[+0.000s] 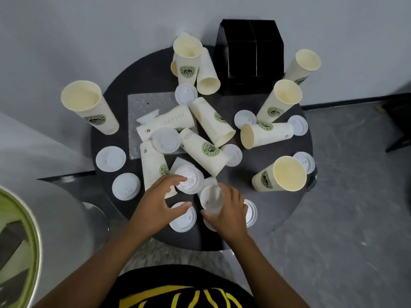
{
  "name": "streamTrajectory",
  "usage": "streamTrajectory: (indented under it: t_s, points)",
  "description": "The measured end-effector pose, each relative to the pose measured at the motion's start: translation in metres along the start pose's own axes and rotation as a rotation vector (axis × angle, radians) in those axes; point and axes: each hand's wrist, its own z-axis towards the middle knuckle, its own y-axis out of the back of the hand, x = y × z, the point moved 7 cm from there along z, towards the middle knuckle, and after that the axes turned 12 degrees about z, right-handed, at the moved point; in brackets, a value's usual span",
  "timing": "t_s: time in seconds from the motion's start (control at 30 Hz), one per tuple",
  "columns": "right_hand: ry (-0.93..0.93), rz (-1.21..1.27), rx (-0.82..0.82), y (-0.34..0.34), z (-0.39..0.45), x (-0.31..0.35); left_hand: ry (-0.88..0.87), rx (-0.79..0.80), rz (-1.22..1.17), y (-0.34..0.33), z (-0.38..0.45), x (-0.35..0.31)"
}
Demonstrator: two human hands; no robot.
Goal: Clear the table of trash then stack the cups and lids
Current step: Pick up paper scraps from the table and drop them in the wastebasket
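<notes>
Head: right hand [229, 210] grips lid stack [211, 200]; left hand [155, 203] beside.

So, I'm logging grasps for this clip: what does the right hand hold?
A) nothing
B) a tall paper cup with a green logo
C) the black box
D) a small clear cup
D: the right hand has its fingers curled round a small clear cup at the near edge of the table, while the logo cups lie or stand elsewhere and the black box sits untouched at the far side.
</notes>
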Motion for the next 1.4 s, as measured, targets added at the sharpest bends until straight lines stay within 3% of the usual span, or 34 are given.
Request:
streamTrajectory:
  t_s: [0.4,0.6,0.77,1.2,1.4]
  points:
    - [0.002,-0.015,-0.307,0.030,0.029,-0.015,-0.033,-0.034,0.049,0.008,0.019,-0.005]
    - [0.030,0.036,-0.324,0.029,0.027,-0.011,-0.057,-0.023,0.055,0.006,0.027,-0.006]
    - [0.041,0.188,-0.208,0.007,0.015,-0.002,-0.058,-0.002,0.092,0.008,0.034,-0.001]
    - [-0.101,0.005,-0.143,-0.021,0.018,-0.004,-0.099,0.102,0.196,0.012,0.052,0.012]
    - [-0.109,-0.034,-0.191,-0.024,0.018,-0.003,-0.100,0.132,0.210,0.012,0.051,0.014]
